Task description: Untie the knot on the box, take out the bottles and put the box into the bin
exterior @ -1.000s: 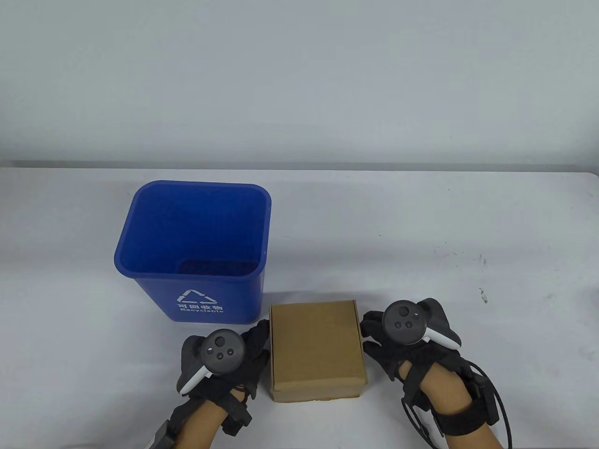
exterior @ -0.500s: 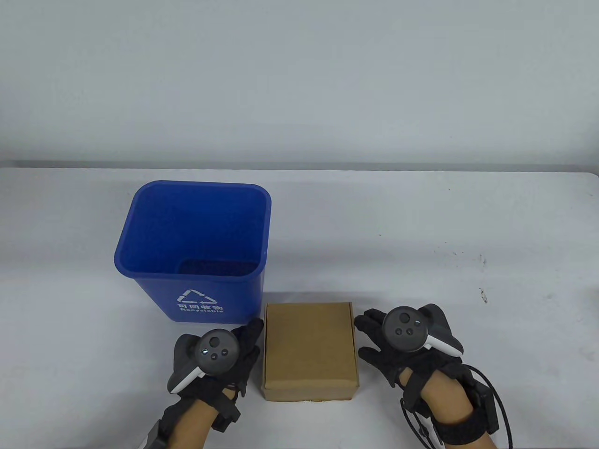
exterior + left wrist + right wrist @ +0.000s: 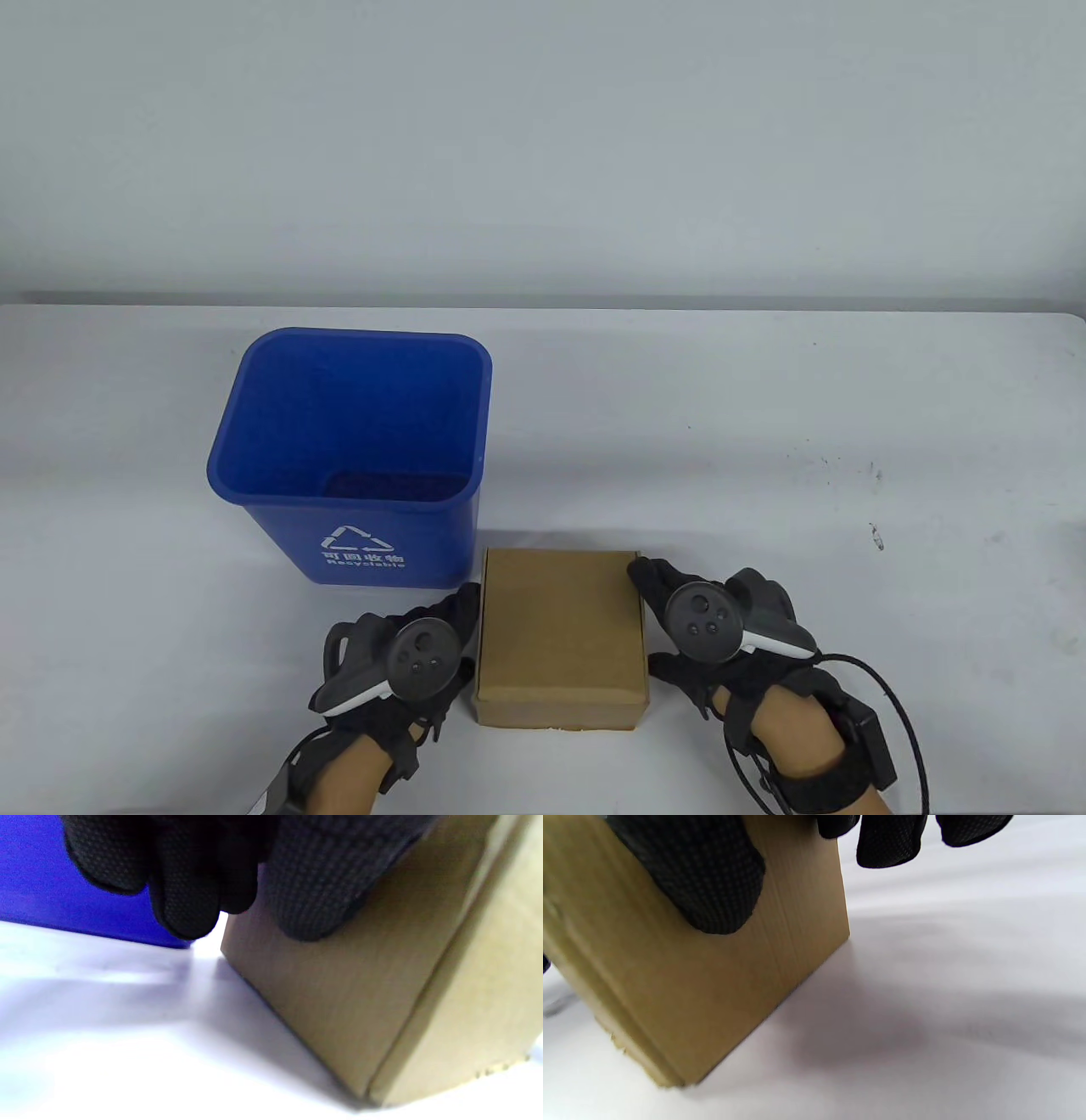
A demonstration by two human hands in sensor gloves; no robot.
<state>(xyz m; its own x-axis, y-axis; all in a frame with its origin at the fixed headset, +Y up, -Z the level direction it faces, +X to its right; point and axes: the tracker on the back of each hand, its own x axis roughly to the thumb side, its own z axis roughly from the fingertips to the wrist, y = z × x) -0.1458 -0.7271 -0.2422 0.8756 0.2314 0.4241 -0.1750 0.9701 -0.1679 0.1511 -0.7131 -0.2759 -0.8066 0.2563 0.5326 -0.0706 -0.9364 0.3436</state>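
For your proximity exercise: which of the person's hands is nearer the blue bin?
Left. The left hand lies against the box's left side, just below the blue bin; the right hand is beyond the box.

White table [image 3: 764, 407] w/ blue bin [image 3: 356, 509] & cardboard box [image 3: 556, 632] on it.

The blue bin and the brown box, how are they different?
The blue bin is open on top, so you can see inside; the brown box is closed flat. The blue bin stands taller than the brown box and carries a white recycling mark, while the brown box is plain. Gloved hands touch the brown box's sides; nothing touches the blue bin. Both stand on the white table.
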